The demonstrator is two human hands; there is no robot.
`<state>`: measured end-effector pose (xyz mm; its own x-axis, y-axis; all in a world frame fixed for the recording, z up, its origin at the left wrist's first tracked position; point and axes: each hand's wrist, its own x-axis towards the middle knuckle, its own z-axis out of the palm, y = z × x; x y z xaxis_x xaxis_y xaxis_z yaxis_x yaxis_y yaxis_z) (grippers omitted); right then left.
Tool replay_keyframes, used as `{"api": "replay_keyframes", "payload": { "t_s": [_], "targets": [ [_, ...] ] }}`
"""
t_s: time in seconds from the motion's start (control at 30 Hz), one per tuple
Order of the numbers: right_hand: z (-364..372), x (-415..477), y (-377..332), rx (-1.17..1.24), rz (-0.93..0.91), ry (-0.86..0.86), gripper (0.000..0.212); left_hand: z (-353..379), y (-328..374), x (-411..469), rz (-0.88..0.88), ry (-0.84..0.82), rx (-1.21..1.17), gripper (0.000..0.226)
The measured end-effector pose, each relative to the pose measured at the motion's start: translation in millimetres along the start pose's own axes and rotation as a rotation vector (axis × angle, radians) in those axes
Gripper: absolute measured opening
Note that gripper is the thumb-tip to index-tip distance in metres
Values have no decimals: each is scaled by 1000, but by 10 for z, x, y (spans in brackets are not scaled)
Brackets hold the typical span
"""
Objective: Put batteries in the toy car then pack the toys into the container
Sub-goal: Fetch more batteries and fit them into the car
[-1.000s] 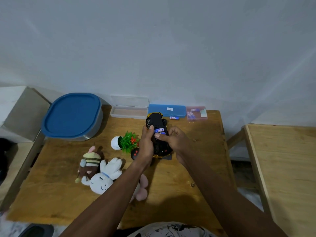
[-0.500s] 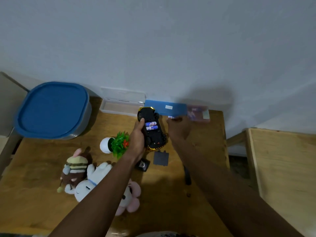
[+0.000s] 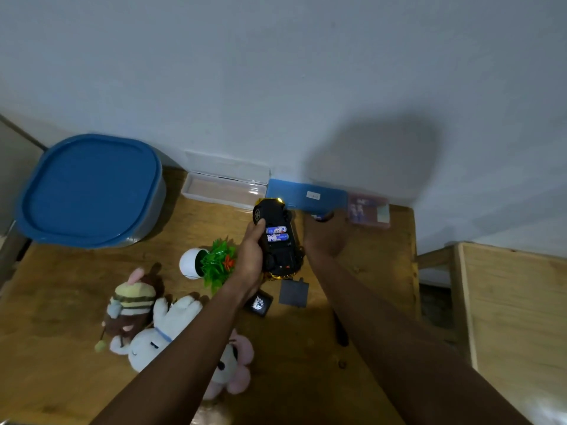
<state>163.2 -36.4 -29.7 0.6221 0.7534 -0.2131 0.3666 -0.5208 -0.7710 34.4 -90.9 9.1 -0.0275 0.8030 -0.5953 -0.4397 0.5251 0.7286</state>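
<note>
Over the middle of the wooden tabletop (image 3: 61, 286), the left hand (image 3: 251, 256) grips the toy car (image 3: 280, 256) belly up, fingers and thumb wrapped round its side. Two batteries (image 3: 276, 234) lie side by side in its open bay. The right hand (image 3: 325, 237) reaches to the far edge, its fingertips at what looks like a loose battery (image 3: 317, 216) just before the blue case (image 3: 303, 194); whether they have closed on it I cannot tell. The battery cover (image 3: 293, 292) lies flat on the wood, just nearer than the car. The container (image 3: 89, 188), blue lid on, stands at the far left corner. A bee plush (image 3: 132, 302), white rabbit plush (image 3: 159, 332) and pink plush (image 3: 239, 363) lie towards the near edge.

Battery loading looks to be the step in hand, with packing not begun. Next, the loose cell needs a firm pinch, correct polarity in the bay, then the cover snapped on.
</note>
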Motion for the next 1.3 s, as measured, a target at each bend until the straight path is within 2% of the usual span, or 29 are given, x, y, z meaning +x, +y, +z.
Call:
{"api": "replay_keyframes", "payload": {
  "t_s": [0.07,0.13,0.2,0.3,0.4,0.5,0.57,0.67,0.77,0.9,1.0,1.1,1.3],
  "targets": [
    [-79,-64,2,61,-4,-58,24,-16,24,-42,-4,-21,-22,41],
    [-239,-172,-29,196,71,-143,26,-47,59,-105,-14,-34,-62,45],
    [-448,-294,-62,363,206,-284,24,-78,107,-198,-22,-65,-98,48],
    [-782,-504,-123,694,320,-537,9,-86,183,-384,-50,-132,-127,49],
    [-1114,-696,-258,943,355,-663,14,-75,232,-549,-48,-150,-118,50],
    [-1382,-879,-356,953,290,-773,12,-38,259,-715,-17,-199,-88,49],
    [-1502,-983,-386,883,191,-813,22,-8,265,-823,-10,-222,-68,48],
    [-1653,-1123,-437,744,33,-766,10,22,279,-963,5,-233,-32,50],
    [-1706,-1214,-438,609,-177,-680,10,42,300,-1076,32,-259,-6,54],
    [-1711,-1302,-366,533,-276,-661,17,68,295,-1165,39,-268,-16,55],
    [-1731,-1323,-308,452,-403,-567,12,91,296,-1227,46,-280,-61,55],
    [-1754,-1341,-277,423,-458,-480,10,94,287,-1281,55,-280,-94,54],
    [-1753,-1334,-211,379,-448,-435,9,70,252,-1317,31,-256,-147,56]
  ]
}}
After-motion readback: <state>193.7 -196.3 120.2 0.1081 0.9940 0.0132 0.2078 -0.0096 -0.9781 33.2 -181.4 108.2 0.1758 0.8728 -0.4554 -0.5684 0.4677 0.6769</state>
